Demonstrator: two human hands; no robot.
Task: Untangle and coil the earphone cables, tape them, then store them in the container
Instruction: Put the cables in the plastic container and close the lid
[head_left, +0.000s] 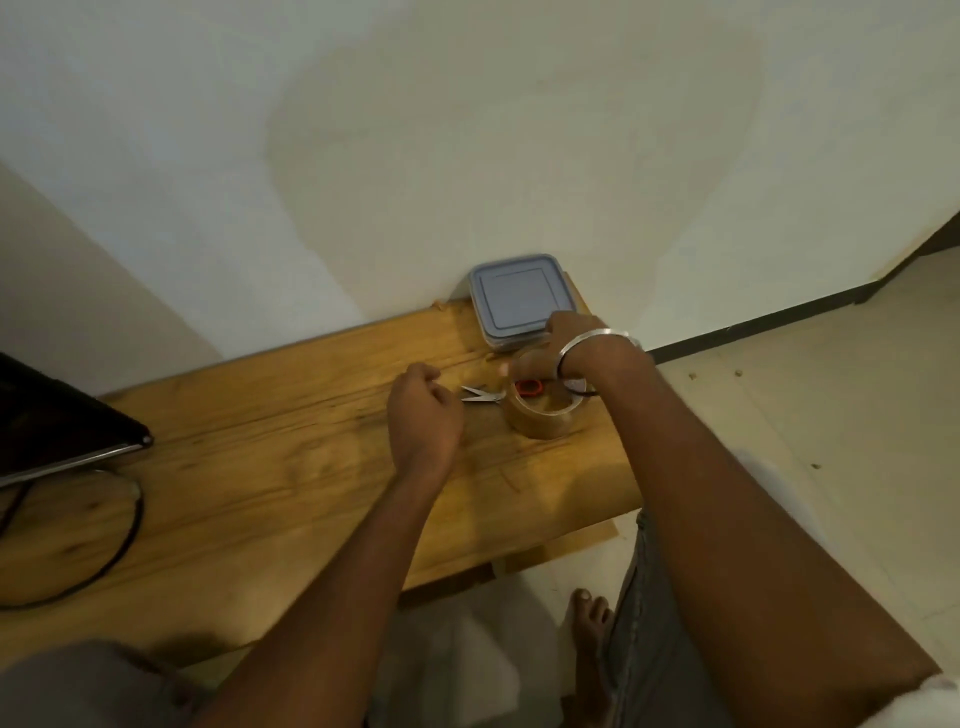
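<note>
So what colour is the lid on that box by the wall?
Greyish blue. The lid shows best in the head view, the only one here.

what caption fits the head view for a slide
left hand curled beside scissors, right hand over the tape, at a corner of the lidded container, on a wooden table

Table (291, 457): pale wood, visible grain, smooth satin finish. Container lid (511, 296): matt grey-blue plastic. Tape roll (540, 422): glossy brown plastic film. Scissors (483, 395): bright metal blades, red plastic handles. Bangle (597, 340): polished metal.
</note>
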